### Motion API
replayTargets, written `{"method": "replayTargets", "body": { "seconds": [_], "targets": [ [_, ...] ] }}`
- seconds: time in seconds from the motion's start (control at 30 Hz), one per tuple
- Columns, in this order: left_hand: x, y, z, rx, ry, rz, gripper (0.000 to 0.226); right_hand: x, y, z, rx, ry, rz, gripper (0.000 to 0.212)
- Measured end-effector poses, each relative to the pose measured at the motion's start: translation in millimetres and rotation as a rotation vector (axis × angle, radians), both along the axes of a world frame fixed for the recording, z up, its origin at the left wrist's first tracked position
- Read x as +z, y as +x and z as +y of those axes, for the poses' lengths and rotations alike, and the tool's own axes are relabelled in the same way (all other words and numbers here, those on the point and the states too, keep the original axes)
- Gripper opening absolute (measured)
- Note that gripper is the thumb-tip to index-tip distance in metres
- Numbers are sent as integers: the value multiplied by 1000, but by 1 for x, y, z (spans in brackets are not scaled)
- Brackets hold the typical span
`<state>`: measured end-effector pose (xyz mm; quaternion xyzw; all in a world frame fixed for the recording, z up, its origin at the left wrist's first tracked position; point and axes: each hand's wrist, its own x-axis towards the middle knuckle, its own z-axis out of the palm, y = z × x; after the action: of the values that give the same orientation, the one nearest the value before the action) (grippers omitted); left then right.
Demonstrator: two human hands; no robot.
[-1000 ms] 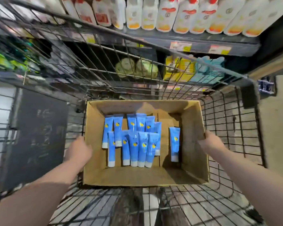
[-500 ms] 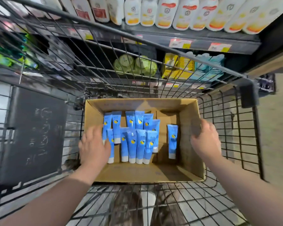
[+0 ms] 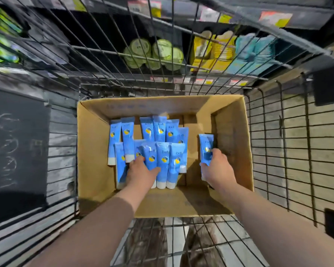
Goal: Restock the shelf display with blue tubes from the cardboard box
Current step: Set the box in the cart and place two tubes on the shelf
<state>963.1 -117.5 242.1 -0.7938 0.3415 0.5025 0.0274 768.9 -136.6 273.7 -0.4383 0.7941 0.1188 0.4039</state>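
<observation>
An open cardboard box (image 3: pixel 93 151) sits inside a wire cart. Several blue tubes (image 3: pixel 159 132) with white caps lie flat in two rows on its floor. A single blue tube (image 3: pixel 205 143) lies apart at the right, and my right hand (image 3: pixel 217 168) is wrapped around its lower half. My left hand (image 3: pixel 141 172) rests on the front row, its fingers curled over one tube and the thumb stretched across the neighbouring one. The caps of the tubes under my hands are hidden.
The cart's wire walls (image 3: pixel 297 151) surround the box closely. Beyond the front wall, a dark shelf holds green round packs (image 3: pixel 154 53), yellow packs (image 3: pixel 212 51) and teal packs (image 3: pixel 255 53). A black board (image 3: pixel 15 143) hangs at the cart's left side.
Both hands left the box's outer sides and reached inside. The left one came down on the front row of tubes; the right one closed around the lone tube. The view tilted down and closer.
</observation>
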Motion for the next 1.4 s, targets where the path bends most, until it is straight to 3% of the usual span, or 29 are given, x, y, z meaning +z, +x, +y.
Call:
{"method": "replayTargets", "body": {
  "seconds": [0.17, 0.33, 0.5, 0.67, 0.83, 1.4],
  "targets": [
    [-12, -6, 1, 15, -36, -82, 41, -18, 5, -1, -156, -17, 1, 55],
    [-12, -2, -3, -23, -35, -94, 27, -28, 8, 3, -192, 16, -65, 39],
    [-5, 1, -2, 27, -87, -14, 21, -22, 8, 6, -197, 105, -98, 39],
    [12, 8, 0, 90, -131, 71, 21, -8, 13, 10, -208, 61, -142, 37],
    [43, 19, 3, 185, -242, 177, 20, 24, 19, 14, -258, -104, -308, 16],
    [251, -7, 65, 503, -707, 176, 23, 239, 26, 28, 171, -398, -603, 39]
  ]
}}
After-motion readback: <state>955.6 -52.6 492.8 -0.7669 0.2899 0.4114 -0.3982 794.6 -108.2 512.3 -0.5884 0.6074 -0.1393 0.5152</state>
